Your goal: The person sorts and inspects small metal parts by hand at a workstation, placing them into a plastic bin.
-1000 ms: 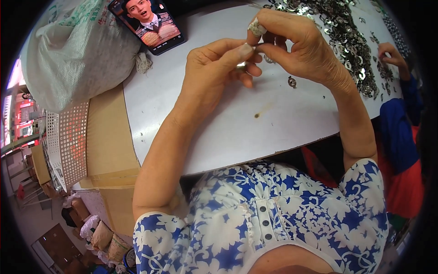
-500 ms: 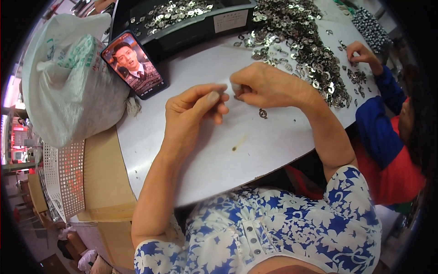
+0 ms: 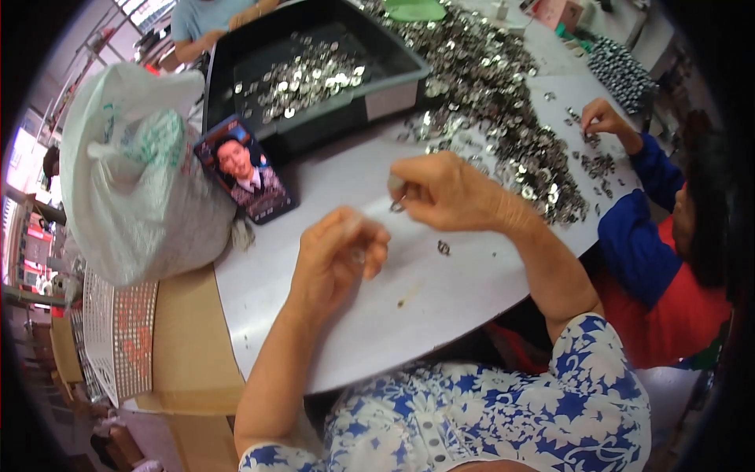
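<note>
Over the white table (image 3: 377,330), my right hand (image 3: 456,193) is closed in a pinch, holding a small dark metal ring piece (image 3: 397,207) that sticks out below the fingertips. Some covering is on one fingertip of that hand. My left hand (image 3: 334,256) is a little nearer and to the left, its fingers curled but smeared by motion; whether they grip anything cannot be made out. One loose metal piece (image 3: 443,248) lies on the tabletop below my right hand. Beyond it spreads a large heap of shiny metal pieces (image 3: 519,134).
A black bin (image 3: 314,126) with more metal pieces stands at the back. A phone playing video (image 3: 248,169) leans against a white sack (image 3: 149,197) at left. A perforated white basket (image 3: 118,338) is below the sack. At right, a co-worker's hand (image 3: 602,118) picks among pieces; another person sits behind the bin.
The whole view has tilted, so things sit lower and more of the bin shows. My hands have drawn apart, and a ring piece now shows at my right fingertips.
</note>
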`<act>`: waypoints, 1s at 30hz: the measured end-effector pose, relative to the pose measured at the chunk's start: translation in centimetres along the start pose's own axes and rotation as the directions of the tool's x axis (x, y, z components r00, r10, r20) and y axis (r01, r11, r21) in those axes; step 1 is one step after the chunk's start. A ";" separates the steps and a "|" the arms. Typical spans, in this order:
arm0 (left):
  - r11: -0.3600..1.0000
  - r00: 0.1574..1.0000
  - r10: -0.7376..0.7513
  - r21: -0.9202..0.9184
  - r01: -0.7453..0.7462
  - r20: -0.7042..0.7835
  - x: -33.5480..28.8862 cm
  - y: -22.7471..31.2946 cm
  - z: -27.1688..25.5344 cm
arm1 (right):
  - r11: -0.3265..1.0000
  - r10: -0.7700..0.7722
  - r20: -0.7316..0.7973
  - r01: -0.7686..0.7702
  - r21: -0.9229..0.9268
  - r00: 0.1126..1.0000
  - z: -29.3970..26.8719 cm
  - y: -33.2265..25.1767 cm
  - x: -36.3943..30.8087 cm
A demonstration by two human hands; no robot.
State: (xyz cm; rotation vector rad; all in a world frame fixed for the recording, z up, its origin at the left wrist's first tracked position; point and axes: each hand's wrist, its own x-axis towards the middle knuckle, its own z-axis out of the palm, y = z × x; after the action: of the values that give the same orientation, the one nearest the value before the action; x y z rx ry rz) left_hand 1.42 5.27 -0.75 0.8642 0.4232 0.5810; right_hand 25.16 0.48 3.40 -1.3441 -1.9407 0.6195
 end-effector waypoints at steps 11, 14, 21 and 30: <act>0.976 0.969 -0.199 0.054 0.209 -0.145 -0.3 0.2 1.4 | 0.976 -0.048 -0.164 0.012 -0.215 0.985 1.0 0.2 -0.7; 0.982 0.967 -0.169 0.053 0.182 -0.192 -0.1 -0.1 1.6 | 0.833 -0.018 -0.232 -0.114 -0.542 0.972 1.3 4.0 -1.6; 0.982 0.967 -0.161 0.063 0.176 -0.196 0.3 -0.2 1.9 | 0.977 0.128 -0.018 -0.129 -0.167 0.992 -0.5 6.5 0.2; 0.975 0.961 -0.215 0.018 0.221 -0.176 0.4 -0.1 1.7 | 0.943 0.333 0.104 -0.330 -0.044 0.937 -2.1 5.3 0.2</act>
State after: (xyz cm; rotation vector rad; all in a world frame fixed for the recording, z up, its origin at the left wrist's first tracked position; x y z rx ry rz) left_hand 2.70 4.50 0.12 0.7927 0.6807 0.4465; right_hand 29.91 2.53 1.04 -1.7047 -1.8234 0.8482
